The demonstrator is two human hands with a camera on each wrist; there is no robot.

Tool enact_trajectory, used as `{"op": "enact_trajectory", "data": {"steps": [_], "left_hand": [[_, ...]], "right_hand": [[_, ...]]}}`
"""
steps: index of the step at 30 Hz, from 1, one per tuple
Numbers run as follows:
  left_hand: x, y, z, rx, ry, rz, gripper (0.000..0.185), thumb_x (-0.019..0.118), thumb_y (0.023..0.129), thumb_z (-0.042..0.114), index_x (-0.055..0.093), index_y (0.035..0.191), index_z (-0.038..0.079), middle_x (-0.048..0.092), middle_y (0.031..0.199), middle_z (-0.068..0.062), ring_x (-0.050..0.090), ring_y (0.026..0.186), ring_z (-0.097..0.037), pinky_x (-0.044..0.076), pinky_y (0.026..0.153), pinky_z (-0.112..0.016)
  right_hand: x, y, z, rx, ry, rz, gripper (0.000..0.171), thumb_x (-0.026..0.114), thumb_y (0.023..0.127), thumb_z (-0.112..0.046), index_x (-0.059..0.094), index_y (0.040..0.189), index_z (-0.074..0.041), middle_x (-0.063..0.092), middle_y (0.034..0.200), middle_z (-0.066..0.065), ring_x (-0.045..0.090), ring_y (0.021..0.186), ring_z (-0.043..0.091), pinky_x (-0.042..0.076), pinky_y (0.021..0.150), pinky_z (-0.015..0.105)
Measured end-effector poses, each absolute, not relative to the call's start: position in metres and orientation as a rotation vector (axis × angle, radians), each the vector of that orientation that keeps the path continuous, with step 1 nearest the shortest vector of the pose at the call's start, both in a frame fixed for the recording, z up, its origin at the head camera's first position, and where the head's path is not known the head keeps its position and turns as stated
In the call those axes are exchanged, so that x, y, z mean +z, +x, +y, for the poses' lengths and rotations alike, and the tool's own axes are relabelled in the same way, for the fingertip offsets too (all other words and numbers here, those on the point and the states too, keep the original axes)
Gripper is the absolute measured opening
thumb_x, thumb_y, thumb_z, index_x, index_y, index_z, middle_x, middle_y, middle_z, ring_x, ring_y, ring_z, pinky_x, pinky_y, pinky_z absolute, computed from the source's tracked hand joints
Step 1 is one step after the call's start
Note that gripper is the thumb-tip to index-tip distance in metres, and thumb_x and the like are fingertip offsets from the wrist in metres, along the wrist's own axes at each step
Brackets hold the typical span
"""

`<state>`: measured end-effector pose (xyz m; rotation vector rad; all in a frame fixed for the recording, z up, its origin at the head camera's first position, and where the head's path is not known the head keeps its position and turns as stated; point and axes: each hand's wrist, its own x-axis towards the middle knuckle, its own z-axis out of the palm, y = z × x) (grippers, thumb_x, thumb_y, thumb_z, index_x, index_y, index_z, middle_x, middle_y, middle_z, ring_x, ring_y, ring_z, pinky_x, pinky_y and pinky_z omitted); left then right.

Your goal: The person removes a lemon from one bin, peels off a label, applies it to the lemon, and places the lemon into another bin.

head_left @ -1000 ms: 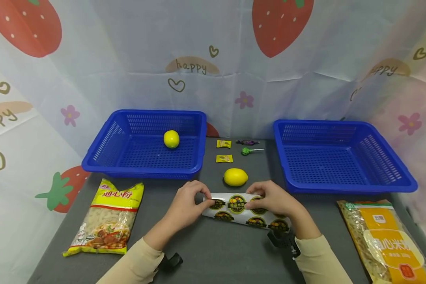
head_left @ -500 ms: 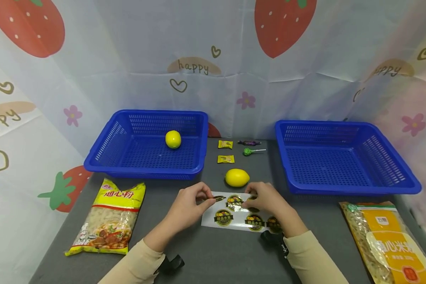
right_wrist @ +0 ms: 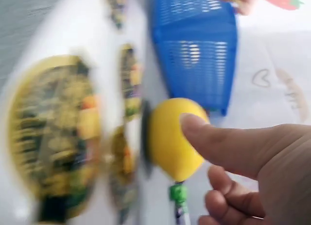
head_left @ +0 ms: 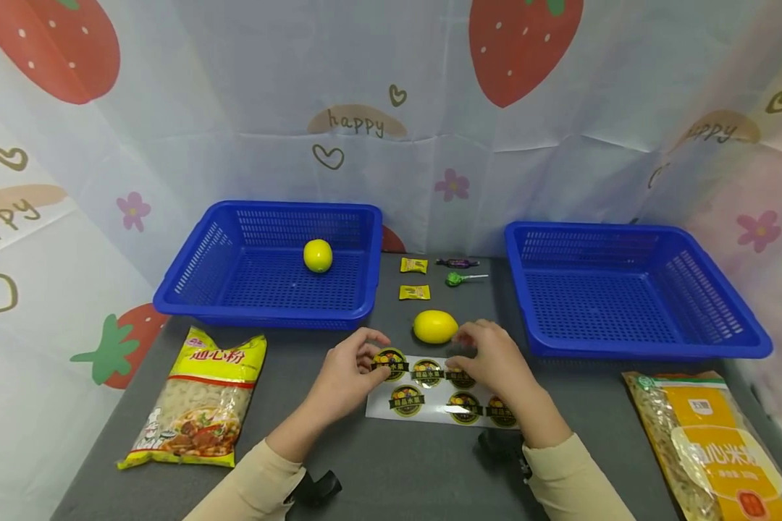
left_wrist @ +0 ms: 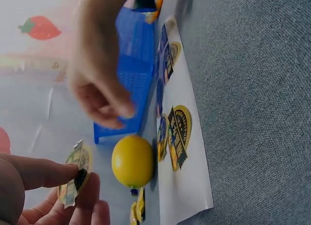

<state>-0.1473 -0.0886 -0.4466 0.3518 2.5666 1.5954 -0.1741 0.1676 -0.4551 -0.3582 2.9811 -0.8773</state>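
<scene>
My left hand (head_left: 342,376) pinches a round black-and-gold sticker (left_wrist: 82,157) between thumb and fingers, raised off the sticker sheet (head_left: 379,405). The white sheet lies flat on the grey table and bears several more such stickers. My right hand (head_left: 498,362) hovers over the sheet's right part, thumb and fingers apart, holding nothing. Just behind the sheet sits a yellow lemon (head_left: 435,327). In the right wrist view the thumb (right_wrist: 218,142) overlaps the lemon (right_wrist: 170,132); whether they touch, I cannot tell. That view is blurred over the stickers.
A second lemon (head_left: 318,256) lies in the left blue basket (head_left: 267,316). Another blue basket (head_left: 645,346) stands right. Between them are yellow candies (head_left: 414,292), a purple candy (head_left: 457,263) and a green lollipop (head_left: 455,278). Pasta bags flank the table, left (head_left: 202,398) and right (head_left: 717,449).
The sheet has gone from curled up to flat. One sticker has come off it in the left hand. The right hand has let go of the sheet and moved slightly up toward the lemon.
</scene>
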Motion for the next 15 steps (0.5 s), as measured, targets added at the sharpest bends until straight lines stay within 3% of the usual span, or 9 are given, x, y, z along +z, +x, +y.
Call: {"op": "enact_trajectory", "data": {"steps": [4, 9, 15], "left_hand": [[-0.446, -0.15, -0.086, 1.624, 0.315, 2.541, 0.032, 0.076, 0.086, 0.002, 0.067, 0.116, 0.009, 0.071, 0.093, -0.004, 0.055, 0.074, -0.015, 0.045, 0.067, -0.023], [-0.446, -0.152, -0.084, 1.646, 0.307, 2.483, 0.034, 0.076, 0.087, 0.005, 0.066, 0.12, 0.007, 0.07, 0.092, -0.005, 0.053, 0.073, -0.016, 0.043, 0.066, -0.024], [-0.446, -0.151, -0.082, 1.692, 0.284, 2.422, 0.038, 0.076, 0.087, 0.005, 0.065, 0.123, 0.007, 0.068, 0.091, -0.007, 0.051, 0.072, -0.016, 0.041, 0.064, -0.024]], "right_hand": [[-0.446, -0.187, 0.16, -0.928, -0.408, 3.037, 0.05, 0.087, 0.08, -0.027, 0.068, 0.124, -0.011, 0.065, 0.118, 0.011, 0.059, 0.112, 0.032, 0.052, 0.094, 0.049], [-0.454, -0.206, 0.145, -0.828, -0.48, 3.017, 0.074, 0.088, 0.08, -0.028, 0.055, 0.145, -0.016, 0.053, 0.145, 0.01, 0.042, 0.136, 0.036, 0.042, 0.109, 0.058], [-0.463, -0.21, 0.137, -0.781, -0.459, 2.997, 0.067, 0.087, 0.081, -0.021, 0.058, 0.141, -0.013, 0.056, 0.142, 0.012, 0.05, 0.127, 0.035, 0.044, 0.106, 0.056]]}}
